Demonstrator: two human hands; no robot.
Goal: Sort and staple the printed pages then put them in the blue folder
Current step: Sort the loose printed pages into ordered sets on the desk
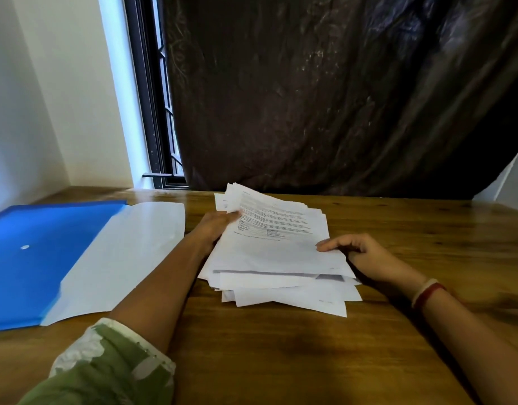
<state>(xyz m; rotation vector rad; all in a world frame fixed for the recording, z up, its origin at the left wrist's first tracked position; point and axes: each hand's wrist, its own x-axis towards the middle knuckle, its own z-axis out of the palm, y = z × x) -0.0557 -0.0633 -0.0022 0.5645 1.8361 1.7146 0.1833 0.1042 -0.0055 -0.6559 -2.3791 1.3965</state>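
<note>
A loose, untidy stack of printed pages lies on the wooden table in front of me. My left hand grips the left edge of the upper sheets, thumb on top, and lifts them slightly off the pile. My right hand pinches the right edge of the same top sheets, fingers curled. The blue folder lies open at the left, its pale inner flap spread toward the pages. No stapler is in view.
The wooden table stretches bare toward me and to the right. A dark plastic sheet hangs behind the table's far edge. A window frame and white wall stand at the back left.
</note>
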